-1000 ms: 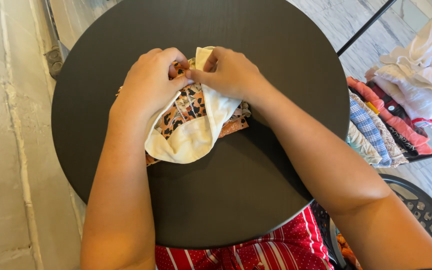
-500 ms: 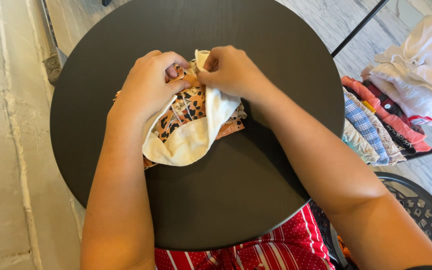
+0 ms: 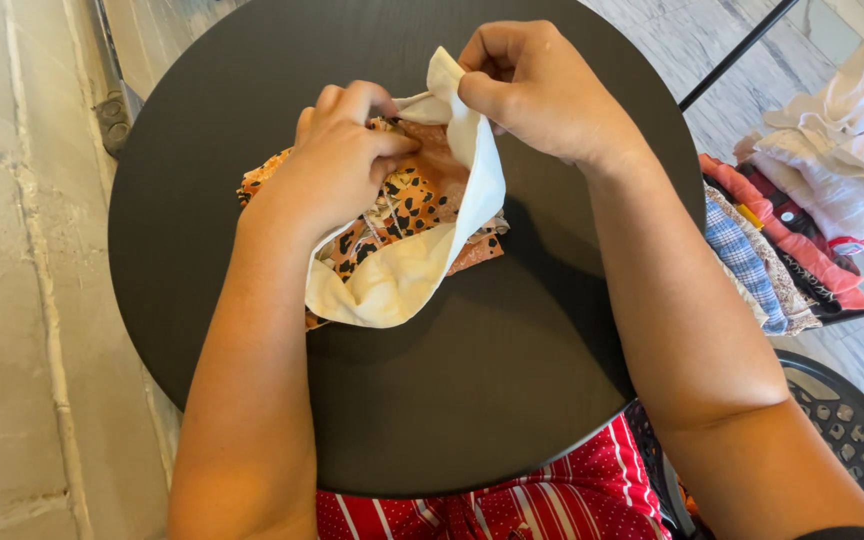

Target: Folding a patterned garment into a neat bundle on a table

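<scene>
A cream cloth pouch [image 3: 407, 275] lies on a round black table [image 3: 512, 370], with orange, black-spotted patterned fabric [image 3: 407, 200] bunched inside it. My left hand [image 3: 337, 160] presses down into the patterned fabric and grips the pouch's near rim. My right hand [image 3: 537, 85] pinches the pouch's upper right edge and lifts it off the table, holding the mouth wide.
A rail of hanging clothes [image 3: 772, 250] stands to the right, with a pile of white garments [image 3: 842, 140] beyond it. A dark metal chair [image 3: 842, 420] sits at lower right. A concrete wall [image 3: 22, 300] runs along the left, close to the table.
My right hand has lifted the pouch's edge higher and further right, so the mouth gapes wider. My left hand has pushed deeper into the patterned fabric.
</scene>
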